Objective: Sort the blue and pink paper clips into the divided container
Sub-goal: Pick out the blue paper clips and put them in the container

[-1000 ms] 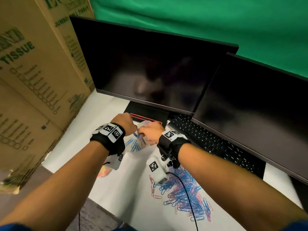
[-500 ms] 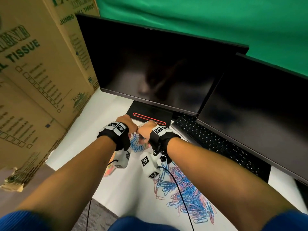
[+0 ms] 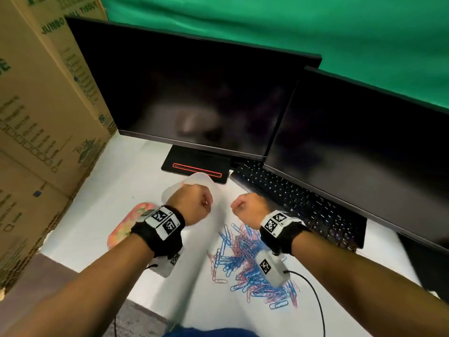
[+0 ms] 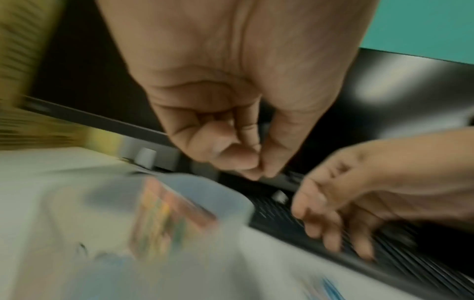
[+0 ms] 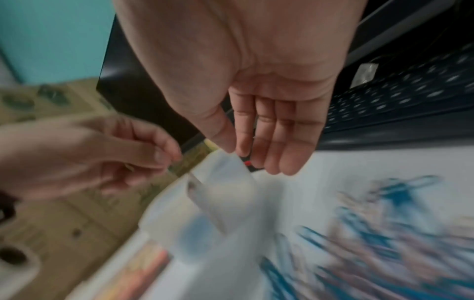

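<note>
A mixed pile of blue and pink paper clips (image 3: 243, 254) lies on the white desk, blurred in the right wrist view (image 5: 384, 233). The translucent container (image 3: 204, 180) stands just beyond my left hand (image 3: 194, 203), and it shows faintly in both wrist views (image 4: 205, 190) (image 5: 223, 182). The fingers of my left hand (image 4: 259, 170) are curled, with the thumb tip against the fingertips, and no clip shows between them. My right hand (image 3: 243, 206) hovers past the pile's far edge. Its fingers (image 5: 277, 146) hang nearly straight and hold nothing.
A pink patterned lid (image 3: 128, 224) lies left of my left wrist. A black keyboard (image 3: 291, 200) runs along the right under two dark monitors (image 3: 194, 93). The monitor stand (image 3: 196, 164) is behind the container. Cardboard boxes (image 3: 36, 117) wall off the left.
Both hands were pressed together over the container. They have now drawn apart and pulled back toward me, the right one ending up over the pile's far edge.
</note>
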